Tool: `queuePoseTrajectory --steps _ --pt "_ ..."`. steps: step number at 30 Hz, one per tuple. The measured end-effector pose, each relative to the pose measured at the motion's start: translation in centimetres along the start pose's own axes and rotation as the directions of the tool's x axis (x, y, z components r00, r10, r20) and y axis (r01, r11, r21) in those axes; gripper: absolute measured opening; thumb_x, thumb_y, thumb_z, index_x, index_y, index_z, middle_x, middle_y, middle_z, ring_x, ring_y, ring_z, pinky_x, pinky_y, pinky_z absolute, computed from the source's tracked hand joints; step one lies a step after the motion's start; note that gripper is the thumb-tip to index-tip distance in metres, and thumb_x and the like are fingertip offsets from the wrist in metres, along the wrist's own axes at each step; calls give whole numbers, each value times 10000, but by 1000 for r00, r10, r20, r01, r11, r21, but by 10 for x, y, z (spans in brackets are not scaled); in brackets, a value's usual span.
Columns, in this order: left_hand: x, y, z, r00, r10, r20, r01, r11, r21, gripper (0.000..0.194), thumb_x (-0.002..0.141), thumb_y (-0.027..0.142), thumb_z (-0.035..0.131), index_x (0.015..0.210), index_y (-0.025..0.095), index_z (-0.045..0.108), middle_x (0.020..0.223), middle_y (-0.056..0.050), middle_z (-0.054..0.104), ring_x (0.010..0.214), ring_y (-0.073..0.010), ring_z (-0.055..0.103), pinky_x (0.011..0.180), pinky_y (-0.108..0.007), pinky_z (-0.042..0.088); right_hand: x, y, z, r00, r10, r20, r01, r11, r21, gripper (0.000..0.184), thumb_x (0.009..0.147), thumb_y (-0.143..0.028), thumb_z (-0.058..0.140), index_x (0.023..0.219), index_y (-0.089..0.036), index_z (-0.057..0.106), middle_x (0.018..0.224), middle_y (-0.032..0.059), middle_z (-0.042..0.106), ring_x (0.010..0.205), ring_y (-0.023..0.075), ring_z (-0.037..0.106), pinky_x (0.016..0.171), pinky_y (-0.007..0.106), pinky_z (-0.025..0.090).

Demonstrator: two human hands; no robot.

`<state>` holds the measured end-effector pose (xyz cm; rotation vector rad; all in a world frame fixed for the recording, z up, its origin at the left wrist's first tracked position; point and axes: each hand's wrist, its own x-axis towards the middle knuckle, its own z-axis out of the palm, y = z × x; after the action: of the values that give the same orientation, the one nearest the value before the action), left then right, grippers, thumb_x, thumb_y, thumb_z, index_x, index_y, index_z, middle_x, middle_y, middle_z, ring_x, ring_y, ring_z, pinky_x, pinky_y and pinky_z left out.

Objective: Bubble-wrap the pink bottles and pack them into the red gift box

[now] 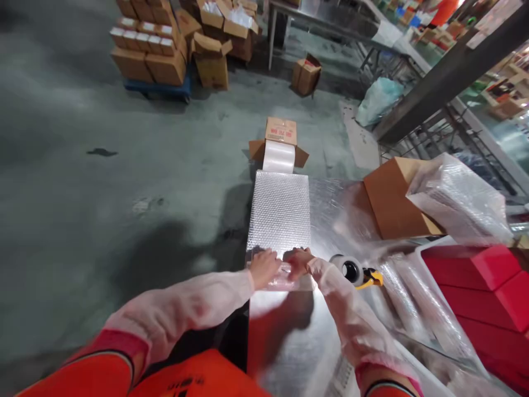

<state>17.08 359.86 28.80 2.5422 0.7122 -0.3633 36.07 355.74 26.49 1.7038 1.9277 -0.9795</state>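
Left hand (pixel 264 268) and right hand (pixel 299 262): fingers curled over a clear packet (pixel 281 282) | packet: lower centre of frame, at near end of bubble wrap (pixel 281 209) on bench (pixel 303 350) | technique: even pressure likely keeps edges square.

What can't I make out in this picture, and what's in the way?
All in the head view:
What lies beneath the left hand and right hand on the bubble wrap: the hands cover it.
Print on the carton beyond: too small.
Right end of the lowest red box: cut off by the right edge.
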Motion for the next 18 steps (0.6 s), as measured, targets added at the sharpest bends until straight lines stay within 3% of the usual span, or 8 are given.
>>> queuePoseTrajectory --steps 2,4,6,9,11,13,15,18 --pt "-8 9 10 999 3 36 -4 1000 17 253 959 163 475 1027 154 718 1087 -138 684 1135 -289 597 877 -401 531 -6 -3 3 993 42 -110 -43 999 -9 379 677 -328 837 1046 -319 750 1138 55 699 1178 310 532 952 467 385" --pt "-14 16 17 998 -29 55 27 999 34 326 964 108 398 1026 131 717 1097 -158 686 1111 -287 606 857 -401 533 -16 -7 7 952 113 -283 -117 993 4 553 694 -340 842 1223 -311 687 1306 87 627 1199 317 511 956 466 388" --pt "-19 21 22 997 -49 55 47 998 43 307 941 110 429 1090 101 696 1154 -188 671 1119 -301 598 861 -411 533 -29 -11 14 924 130 -359 -132 991 19 533 722 -341 827 1230 -271 683 1320 101 620 1195 310 518 965 447 398" --pt "-24 23 30 998 -12 56 9 999 52 488 848 237 638 1295 46 591 1369 -269 563 1225 -373 539 954 -467 507 -45 -17 35 939 -12 -344 2 1000 -30 394 806 -293 720 1189 -203 700 1272 124 660 1179 292 554 1017 439 400" --pt "-23 21 35 999 9 40 -12 998 62 597 838 223 637 1393 44 508 1458 -297 486 1269 -402 509 983 -511 487 -51 -20 56 913 -106 -394 77 993 -90 589 777 -316 721 1331 -147 615 1391 171 594 1277 328 510 1090 475 361" --pt "-20 17 34 1000 10 14 -11 998 66 523 865 138 531 1383 73 518 1409 -274 540 1240 -377 534 946 -508 504 -51 -23 75 874 -117 -472 60 989 -135 713 779 -333 720 1431 -123 520 1493 198 504 1369 349 444 1144 509 311" --pt "-15 11 25 1000 14 11 -15 998 55 466 820 100 535 1281 102 596 1265 -217 639 1176 -342 569 903 -462 529 -45 -26 85 851 -56 -522 -14 991 -130 561 871 -259 627 1411 -139 539 1494 189 512 1381 321 454 1156 509 306" --pt "-9 3 6 992 29 122 -32 999 20 422 698 143 673 1119 110 683 1108 -168 705 1132 -329 595 894 -407 543 -37 -30 85 873 30 -488 -47 999 -23 398 931 -155 506 1314 -114 606 1442 196 563 1340 290 511 1139 477 346"
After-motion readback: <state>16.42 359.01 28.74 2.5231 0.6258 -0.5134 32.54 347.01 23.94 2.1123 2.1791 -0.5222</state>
